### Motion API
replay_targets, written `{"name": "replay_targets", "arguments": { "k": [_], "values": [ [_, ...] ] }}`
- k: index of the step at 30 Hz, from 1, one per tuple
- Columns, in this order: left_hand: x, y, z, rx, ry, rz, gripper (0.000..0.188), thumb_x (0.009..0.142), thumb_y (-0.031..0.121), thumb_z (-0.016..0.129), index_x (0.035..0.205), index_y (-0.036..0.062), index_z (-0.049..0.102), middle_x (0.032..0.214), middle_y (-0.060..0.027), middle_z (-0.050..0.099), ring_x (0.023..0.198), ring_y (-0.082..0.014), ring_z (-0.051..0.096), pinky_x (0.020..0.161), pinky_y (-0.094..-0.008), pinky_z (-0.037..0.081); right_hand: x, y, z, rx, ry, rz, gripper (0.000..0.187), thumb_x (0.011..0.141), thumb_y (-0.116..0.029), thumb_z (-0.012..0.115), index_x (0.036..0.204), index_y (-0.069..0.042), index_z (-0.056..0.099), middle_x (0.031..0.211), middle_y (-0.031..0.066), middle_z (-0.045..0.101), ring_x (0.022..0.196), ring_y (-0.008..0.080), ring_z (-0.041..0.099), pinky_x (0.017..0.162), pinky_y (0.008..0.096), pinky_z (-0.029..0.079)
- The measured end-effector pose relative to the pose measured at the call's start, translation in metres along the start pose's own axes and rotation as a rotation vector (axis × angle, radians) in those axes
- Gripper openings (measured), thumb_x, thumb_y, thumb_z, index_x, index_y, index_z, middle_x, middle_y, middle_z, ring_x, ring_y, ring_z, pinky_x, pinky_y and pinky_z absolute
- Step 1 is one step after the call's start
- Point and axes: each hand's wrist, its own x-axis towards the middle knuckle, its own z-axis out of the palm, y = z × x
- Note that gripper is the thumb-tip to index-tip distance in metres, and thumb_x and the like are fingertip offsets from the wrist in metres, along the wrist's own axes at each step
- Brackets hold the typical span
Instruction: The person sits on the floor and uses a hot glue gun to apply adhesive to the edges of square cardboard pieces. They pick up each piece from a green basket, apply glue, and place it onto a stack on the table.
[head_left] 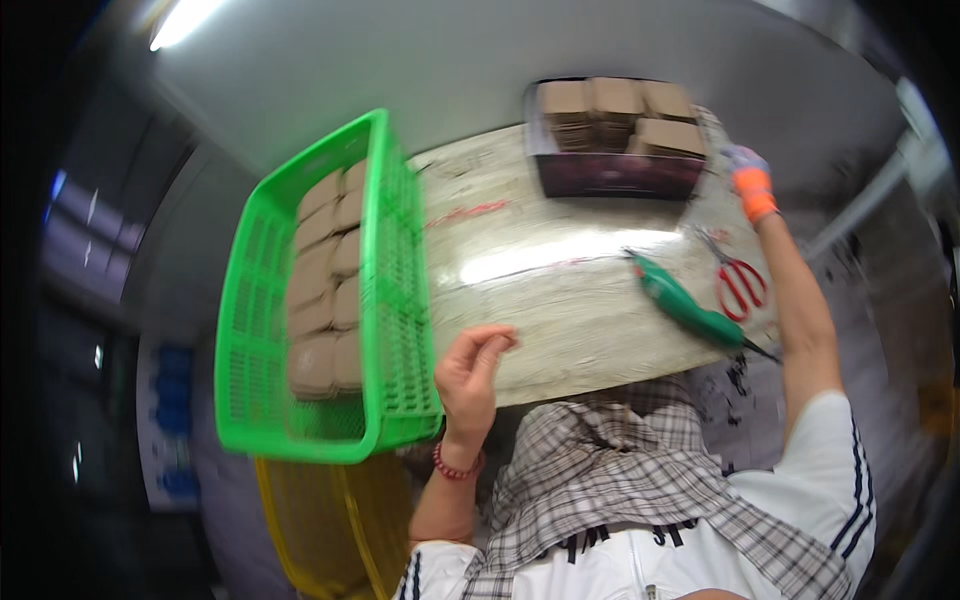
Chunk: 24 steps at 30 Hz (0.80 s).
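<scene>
State of the work, viewed from above: brown card-like pieces stand stacked in two containers, one group filling much of the green basket at the person's left, the other group in the dark box at the far side of the worktable. Stacking appears well advanced in both; a strip of basket floor shows at the near end, and the stacks in the box reach its rim or above. How many pieces remain to be handled cannot be told from this view. The left hand, bare, is closed with thumb and fingertips together (nothing can be made out between them). The right hand, gloved, is beside the box's right end, too blurred to tell whether it is open or gripping. A green power tool and red-handled scissors lie unheld on the table.
</scene>
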Motion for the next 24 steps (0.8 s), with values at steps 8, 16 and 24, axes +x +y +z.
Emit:
{"name": "replay_targets", "arguments": {
  "k": [8,16,24],
  "values": [
    [0.042,0.093,-0.222,0.226,0.344,0.077,0.021,0.088,0.012,0.058,0.103,-0.0024,0.062,0.097,-0.0102,0.066,0.090,-0.0170,0.062,0.083,-0.0282,0.046,-0.226,-0.076,0.058,-0.273,-0.403,-0.583,0.036,0.083,-0.008,0.067,0.117,-0.004,0.058,0.103,0.0121,0.062,0.093,0.0215,0.060,0.083,0.0295,0.046],
    [0.150,-0.020,-0.381,0.336,0.274,-0.867,0.096,0.081,0.058,0.062,0.140,-0.0087,0.024,0.147,-0.0276,0.021,0.137,-0.0419,0.019,0.110,-0.0548,0.019,-0.287,-0.044,0.098,-0.594,-0.572,-0.827,0.056,0.076,-0.016,0.070,0.126,-0.001,0.050,0.128,0.0190,0.049,0.120,0.0373,0.044,0.101,0.0442,0.034],
    [0.180,-0.095,-0.362,-0.056,0.074,-0.851,0.106,0.073,0.064,0.067,0.141,-0.0069,0.026,0.148,-0.0227,0.024,0.137,-0.0346,0.024,0.110,-0.0523,0.020,-0.287,-0.046,0.101,-0.597,-0.546,-0.794,0.048,0.077,-0.013,0.067,0.121,0.000,0.053,0.126,0.0187,0.051,0.118,0.0371,0.046,0.100,0.0437,0.036]
  ]
}}
